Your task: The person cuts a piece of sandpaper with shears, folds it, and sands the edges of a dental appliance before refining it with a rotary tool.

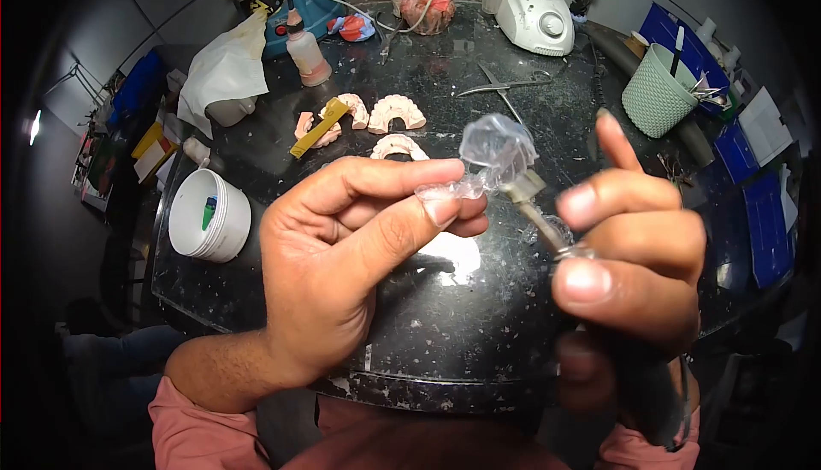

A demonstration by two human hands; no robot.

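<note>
Between its thumb and fingers my left hand [342, 230] pinches a clear plastic piece [498, 147], whose thin, curved sheet sticks up to the right. My right hand [637, 239] is closed round a dark handpiece [646, 384] with a metal front end. A small pale, blurred tip [523, 186] on a shaft points up left from it, close beside the lower right edge of the plastic; whether they touch I cannot tell. Behind my left hand, pale dental casts [397, 114] lie on the black table [462, 333], one with a yellow strip [321, 127] across it.
A white tub [209, 215] stands at the left, and a bottle [308, 59] behind. Metal scissors-like tools [503, 87] lie beyond my hands. A white control unit [535, 17] is at the back, and a green woven basket [658, 91] at the right.
</note>
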